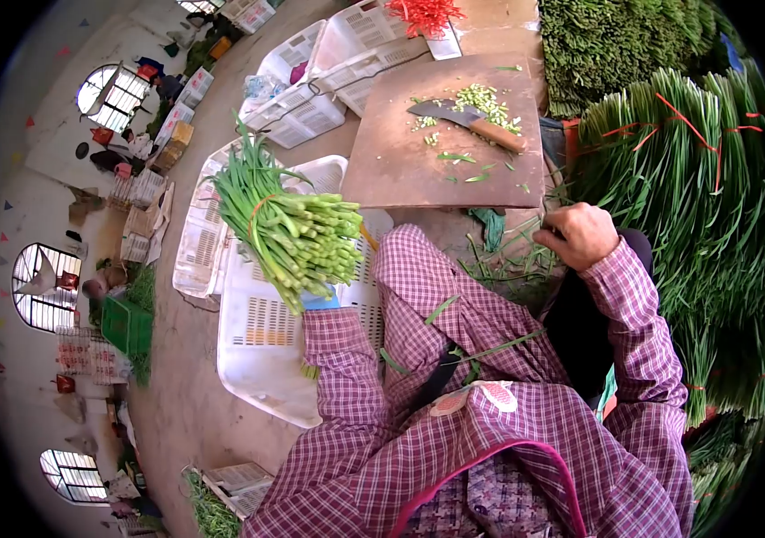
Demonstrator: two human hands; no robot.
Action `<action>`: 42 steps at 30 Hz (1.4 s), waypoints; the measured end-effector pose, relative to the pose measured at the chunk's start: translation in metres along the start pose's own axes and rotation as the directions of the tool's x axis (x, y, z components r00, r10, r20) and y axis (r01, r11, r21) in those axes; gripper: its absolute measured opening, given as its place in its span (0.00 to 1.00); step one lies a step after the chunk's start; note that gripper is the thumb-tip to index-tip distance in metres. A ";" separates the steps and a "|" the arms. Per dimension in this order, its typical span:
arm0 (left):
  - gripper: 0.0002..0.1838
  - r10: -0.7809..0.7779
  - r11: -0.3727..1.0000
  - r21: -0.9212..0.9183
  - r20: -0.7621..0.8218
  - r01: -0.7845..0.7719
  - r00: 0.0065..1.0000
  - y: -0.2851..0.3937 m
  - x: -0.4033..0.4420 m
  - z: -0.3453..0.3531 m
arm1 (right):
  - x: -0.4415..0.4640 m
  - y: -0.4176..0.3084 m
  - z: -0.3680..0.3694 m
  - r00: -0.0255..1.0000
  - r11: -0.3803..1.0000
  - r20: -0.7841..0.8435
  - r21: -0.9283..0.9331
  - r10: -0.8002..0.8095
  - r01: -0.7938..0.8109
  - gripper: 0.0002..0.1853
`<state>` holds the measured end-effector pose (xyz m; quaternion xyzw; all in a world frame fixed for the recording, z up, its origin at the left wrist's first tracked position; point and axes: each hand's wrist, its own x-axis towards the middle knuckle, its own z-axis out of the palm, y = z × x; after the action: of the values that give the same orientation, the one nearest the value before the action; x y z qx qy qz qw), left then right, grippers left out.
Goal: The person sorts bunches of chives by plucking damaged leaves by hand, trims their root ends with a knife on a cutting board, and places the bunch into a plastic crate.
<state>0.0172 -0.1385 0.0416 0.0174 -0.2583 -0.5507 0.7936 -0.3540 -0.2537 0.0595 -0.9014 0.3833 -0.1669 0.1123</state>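
A thick bunch of leafy green stalks (pixel 297 224), bound by an orange-red band, is in my left hand (pixel 321 299). That hand shows only as a patch of blue, probably a glove, beneath the bunch; its fingers are hidden. The cut ends point right and the leaves point up and left, above a white plastic crate (pixel 266 381). My right hand (pixel 577 235) is closed, just below the lower right corner of a brown board (pixel 391 134). Whatever its fingers may pinch is too small to make out. On the board a knife (pixel 468 121) with a wooden handle lies among chopped green bits (pixel 481 97).
Tied bundles of long green leaves (pixel 669 179) are stacked along my right side. More white crates (pixel 297 112) stand beyond the board, with a bunch of red ties (pixel 425 13) near its top. Loose trimmings (pixel 517 260) lie below the board. A green crate (pixel 125 327) stands far left.
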 end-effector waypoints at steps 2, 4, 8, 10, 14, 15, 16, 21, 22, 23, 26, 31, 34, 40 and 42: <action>0.32 -0.007 1.000 -0.016 0.023 0.008 1.000 0.000 0.000 0.000 | 0.003 -0.012 -0.003 0.999 1.000 0.046 -0.025 -0.004 0.005 0.15; 0.32 -0.011 0.999 -0.040 0.056 0.013 0.998 0.000 0.005 0.000 | 0.019 -0.048 -0.017 0.974 0.985 -0.201 0.117 -0.103 0.128 0.17; 0.32 0.044 0.979 -0.202 0.270 0.012 0.962 -0.023 0.022 -0.001 | 0.055 -0.134 -0.045 0.760 0.850 -0.603 0.246 -0.242 0.466 0.31; 0.32 0.133 0.939 -0.344 0.394 0.012 0.909 -0.040 0.028 0.000 | 0.070 -0.156 -0.033 0.651 0.746 -0.668 0.213 -0.361 0.631 0.35; 0.39 -0.061 0.998 -0.012 -0.078 0.061 0.995 0.006 0.021 0.000 | 0.066 -0.098 0.044 0.827 0.861 -0.392 0.142 -0.403 0.488 0.38; 0.39 0.034 0.975 0.221 -0.193 0.010 0.981 0.004 0.026 -0.001 | 0.059 -0.080 0.059 0.895 0.908 -0.302 0.159 -0.329 0.388 0.32; 0.39 0.141 0.895 0.446 -0.290 0.004 0.947 0.001 0.028 -0.003 | 0.058 -0.065 0.063 0.941 0.943 -0.078 0.035 -0.329 0.332 0.25; 0.34 -0.093 0.993 0.063 -0.149 0.103 0.984 -0.006 0.031 -0.010 | 0.058 -0.113 -0.015 0.796 0.859 -0.563 0.272 -0.222 0.433 0.24; 0.30 -0.145 0.989 0.018 0.052 0.144 0.988 -0.009 0.030 -0.017 | 0.064 -0.126 -0.022 0.721 0.823 -0.641 0.241 -0.263 0.514 0.26; 0.30 -0.084 0.992 -0.090 0.099 0.093 0.992 -0.014 0.031 -0.027 | 0.067 -0.133 -0.023 0.696 0.789 -0.637 0.216 -0.332 0.574 0.31; 0.29 -0.104 0.979 0.176 -0.026 0.107 0.994 -0.002 0.030 -0.026 | 0.069 -0.113 0.031 0.761 0.834 -0.514 0.144 -0.397 0.532 0.34; 0.43 0.223 0.888 0.457 -0.523 0.050 0.823 -0.029 0.035 0.038 | 0.036 -0.054 0.063 0.931 0.949 -0.292 0.155 -0.221 0.274 0.09; 0.39 0.191 0.906 0.421 -0.506 0.048 0.841 -0.031 0.036 0.038 | 0.044 -0.100 0.004 0.823 0.894 -0.535 0.251 -0.192 0.371 0.18; 0.38 0.217 0.927 0.376 -0.526 -0.003 0.822 -0.034 0.041 0.034 | 0.058 -0.110 0.045 0.734 0.859 -0.548 0.055 -0.400 0.510 0.22; 0.42 0.134 0.932 0.352 -0.561 0.090 0.817 -0.030 0.033 0.036 | 0.040 -0.082 0.051 0.940 0.947 -0.250 0.163 -0.233 0.278 0.16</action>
<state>-0.0154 -0.1700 0.0762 0.3262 -0.1034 -0.4526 0.8234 -0.2552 -0.2233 0.0483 -0.9032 0.2546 -0.3190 0.1329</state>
